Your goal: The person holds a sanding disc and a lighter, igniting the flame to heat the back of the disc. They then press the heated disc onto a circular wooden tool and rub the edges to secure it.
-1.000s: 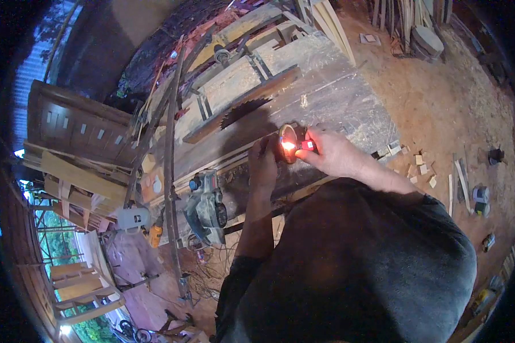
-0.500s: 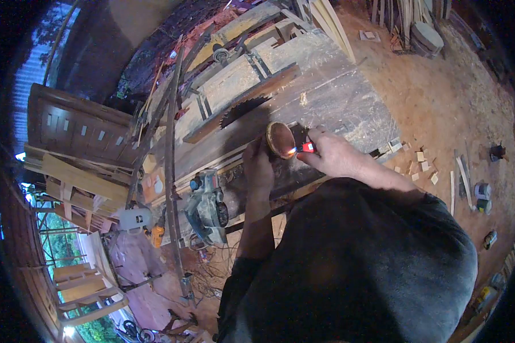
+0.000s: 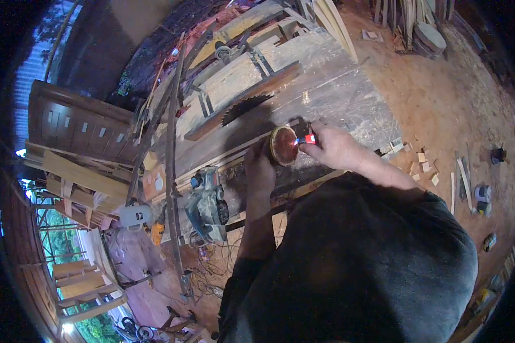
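Observation:
My left hand (image 3: pixel 260 167) is closed on the left side of a round, brown-faced piece (image 3: pixel 284 147) with a pale rim. Its face is tilted up towards me, and I cannot make out exactly what it is. In my right hand (image 3: pixel 339 146) is a small red lighter (image 3: pixel 310 139), pinched between thumb and fingers. A bright flame glows between the lighter's tip and the right edge of the round piece. Both hands are above the wooden workbench (image 3: pixel 349 100). The left fingers are partly hidden behind the piece.
A toothed saw blade (image 3: pixel 245 108) sticks up through the bench beyond my hands. An electric planer (image 3: pixel 210 201) lies to the left, near a long dark bar (image 3: pixel 171 131). An orange drill (image 3: pixel 158 230) and a white jug (image 3: pixel 135 216) are farther left. Wood offcuts (image 3: pixel 425 167) litter the floor at right.
The round piece has shifted slightly right and down and faces me more fully. The lighter has moved a little up, so its flame now meets the piece's right edge higher.

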Demonstrator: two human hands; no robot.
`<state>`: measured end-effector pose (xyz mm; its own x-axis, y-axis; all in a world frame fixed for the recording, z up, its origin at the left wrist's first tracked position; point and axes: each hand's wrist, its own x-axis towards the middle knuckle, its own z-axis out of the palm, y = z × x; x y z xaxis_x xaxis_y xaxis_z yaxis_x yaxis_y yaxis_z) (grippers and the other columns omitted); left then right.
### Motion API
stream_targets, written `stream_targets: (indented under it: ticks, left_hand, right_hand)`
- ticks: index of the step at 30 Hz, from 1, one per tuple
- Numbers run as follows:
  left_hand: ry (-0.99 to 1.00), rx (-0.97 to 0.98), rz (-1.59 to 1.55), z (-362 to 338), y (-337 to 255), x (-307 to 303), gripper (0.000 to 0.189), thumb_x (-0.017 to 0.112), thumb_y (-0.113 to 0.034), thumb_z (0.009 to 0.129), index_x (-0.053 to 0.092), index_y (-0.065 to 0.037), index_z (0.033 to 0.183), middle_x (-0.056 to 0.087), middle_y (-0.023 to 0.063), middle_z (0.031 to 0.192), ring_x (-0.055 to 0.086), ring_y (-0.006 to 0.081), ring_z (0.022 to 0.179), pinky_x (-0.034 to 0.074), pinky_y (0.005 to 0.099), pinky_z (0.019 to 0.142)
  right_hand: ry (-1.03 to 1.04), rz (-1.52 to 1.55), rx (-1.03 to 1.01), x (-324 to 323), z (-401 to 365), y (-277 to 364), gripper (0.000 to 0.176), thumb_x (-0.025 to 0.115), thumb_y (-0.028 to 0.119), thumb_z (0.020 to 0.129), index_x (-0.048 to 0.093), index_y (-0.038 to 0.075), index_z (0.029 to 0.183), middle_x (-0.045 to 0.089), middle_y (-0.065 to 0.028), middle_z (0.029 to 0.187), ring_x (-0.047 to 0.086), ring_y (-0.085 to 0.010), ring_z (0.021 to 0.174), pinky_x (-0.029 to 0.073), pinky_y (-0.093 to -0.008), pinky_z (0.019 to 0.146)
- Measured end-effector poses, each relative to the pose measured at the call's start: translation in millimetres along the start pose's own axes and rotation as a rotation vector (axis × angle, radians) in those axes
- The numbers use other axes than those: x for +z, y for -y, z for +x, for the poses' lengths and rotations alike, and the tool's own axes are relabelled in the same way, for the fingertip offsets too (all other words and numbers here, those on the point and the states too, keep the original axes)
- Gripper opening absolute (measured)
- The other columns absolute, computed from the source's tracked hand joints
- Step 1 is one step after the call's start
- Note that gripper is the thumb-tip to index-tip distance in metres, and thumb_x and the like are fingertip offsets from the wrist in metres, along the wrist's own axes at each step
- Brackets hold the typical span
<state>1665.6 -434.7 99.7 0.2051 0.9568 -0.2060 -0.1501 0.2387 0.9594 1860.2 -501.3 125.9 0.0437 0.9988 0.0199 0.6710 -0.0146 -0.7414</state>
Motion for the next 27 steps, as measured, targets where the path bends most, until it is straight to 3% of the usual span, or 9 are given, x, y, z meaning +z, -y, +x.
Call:
stream_targets:
  ticks: [2,4,5,7,11,14,16,24,27]
  left_hand:
    - [0.022,-0.007,0.024,0.5,3.1,-5.9,0.026,0.050,-0.013,0.094,0.060,0.003,0.112,0.064,0.0079,0.103,0.062,0.0139,0.089,0.050,0.0267,0.077]
    - [0.071,0.419,0.728,-2.1,3.3,-10.2,0.025,0.051,-0.013,0.094,0.059,0.003,0.112,0.064,0.0088,0.106,0.060,0.0143,0.091,0.049,0.0274,0.080]
    - [0.070,0.419,0.728,-2.2,4.0,-9.8,0.025,0.051,-0.013,0.094,0.059,0.003,0.112,0.064,0.0088,0.106,0.060,0.0143,0.091,0.049,0.0274,0.080]
    - [0.033,0.157,0.457,-9.1,-13.6,5.8,0.025,0.051,-0.012,0.094,0.059,0.003,0.113,0.063,0.0094,0.107,0.059,0.0146,0.093,0.048,0.0281,0.081]
    - [0.057,0.192,0.470,-8.6,-7.4,5.5,0.025,0.051,-0.012,0.095,0.059,0.003,0.114,0.063,0.0088,0.106,0.059,0.0143,0.093,0.048,0.0275,0.081]
    - [0.054,0.332,0.708,-12.2,-14.9,10.4,0.026,0.051,-0.011,0.095,0.058,0.003,0.116,0.063,0.0085,0.106,0.059,0.0144,0.093,0.047,0.0273,0.082]
    - [0.068,0.056,0.267,-9.5,-18.1,11.5,0.027,0.051,-0.011,0.094,0.058,0.003,0.116,0.063,0.0083,0.106,0.059,0.0139,0.093,0.047,0.0267,0.082]
    - [0.071,0.020,0.206,-2.0,-8.2,2.8,0.027,0.052,-0.014,0.094,0.060,0.003,0.113,0.063,0.0075,0.102,0.059,0.0117,0.088,0.047,0.0251,0.077]
    - [0.076,0.011,0.145,3.1,-3.3,2.3,0.026,0.052,-0.015,0.094,0.061,0.002,0.111,0.064,0.0066,0.098,0.058,0.0105,0.084,0.047,0.0245,0.074]
  right_hand:
    - [0.050,-0.008,0.055,-6.2,1.6,5.8,0.045,0.062,0.035,0.085,0.053,-0.004,0.105,0.055,-0.0273,0.104,0.057,-0.0435,0.096,0.048,-0.0482,0.084]
    - [0.046,-0.017,0.043,-9.8,3.5,7.9,0.045,0.062,0.035,0.085,0.053,-0.004,0.105,0.055,-0.0270,0.103,0.057,-0.0438,0.096,0.048,-0.0482,0.084]
    - [0.043,-0.027,0.033,-11.0,4.4,8.4,0.044,0.062,0.034,0.085,0.053,-0.003,0.106,0.055,-0.0267,0.103,0.057,-0.0440,0.096,0.048,-0.0482,0.085]
    - [0.032,-0.029,0.019,-12.8,6.1,8.6,0.044,0.062,0.034,0.084,0.053,-0.003,0.105,0.055,-0.0267,0.102,0.057,-0.0441,0.095,0.047,-0.0483,0.084]
    - [-0.080,-0.003,-0.027,-12.7,6.6,12.1,0.038,0.066,0.031,0.082,0.054,-0.003,0.094,0.055,-0.0229,0.092,0.057,-0.0405,0.087,0.046,-0.0458,0.077]
    - [-0.032,-0.011,-0.024,-14.4,9.4,12.7,0.037,0.066,0.031,0.082,0.053,-0.003,0.092,0.055,-0.0231,0.092,0.057,-0.0409,0.087,0.045,-0.0466,0.077]
    - [-0.058,-0.013,-0.045,-12.6,10.0,11.4,0.037,0.066,0.031,0.082,0.053,-0.002,0.092,0.055,-0.0230,0.092,0.056,-0.0412,0.087,0.045,-0.0467,0.077]
    - [-0.130,-0.082,-0.139,-10.2,7.0,12.2,0.035,0.066,0.030,0.082,0.053,-0.002,0.089,0.055,-0.0221,0.092,0.055,-0.0411,0.089,0.045,-0.0469,0.077]
    - [-0.024,-0.095,-0.108,-11.1,5.2,16.5,0.035,0.067,0.031,0.082,0.054,-0.001,0.089,0.056,-0.0220,0.092,0.056,-0.0405,0.090,0.045,-0.0467,0.078]
